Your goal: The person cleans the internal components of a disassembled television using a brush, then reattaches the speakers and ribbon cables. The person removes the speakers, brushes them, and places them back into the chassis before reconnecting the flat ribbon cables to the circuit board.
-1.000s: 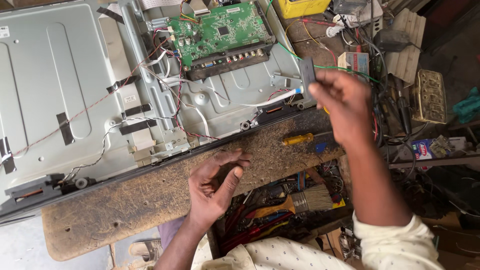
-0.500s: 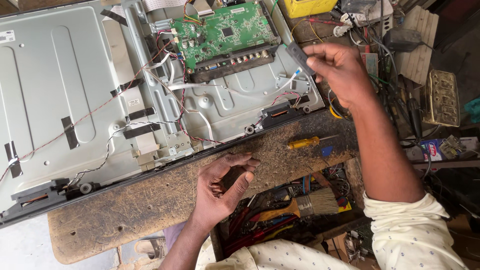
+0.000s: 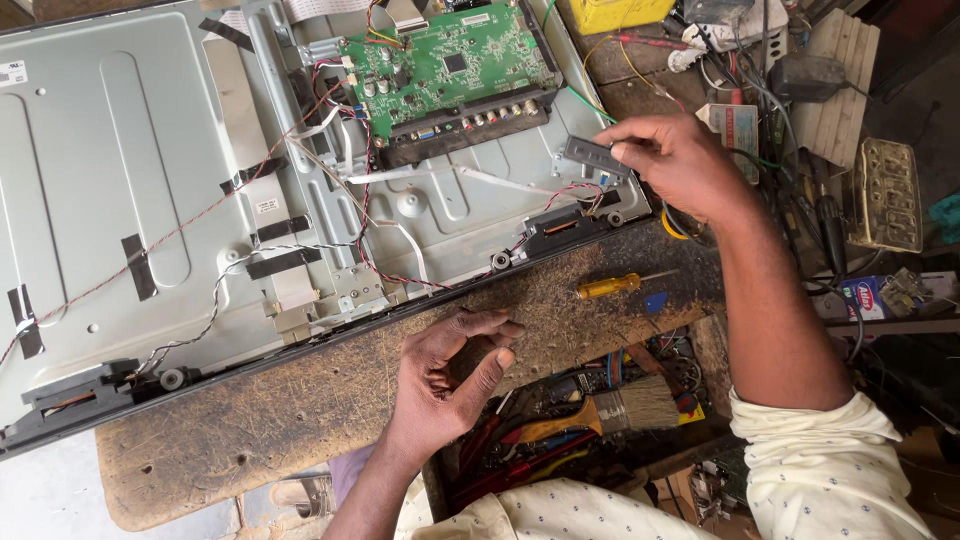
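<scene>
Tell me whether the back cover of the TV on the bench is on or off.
Off: the TV shows bare metal chassis, green circuit board and loose wires.

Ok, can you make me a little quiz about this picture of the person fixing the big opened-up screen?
1. True or false: the right hand pinches a small flat grey plastic strip.
2. What lies on the scratched wooden bench near the right forearm: A) yellow-handled screwdriver, B) hammer, C) cup?
3. Fill in: the large circuit board is ____ in colour.

Key: 1 true; 2 A; 3 green.
</scene>
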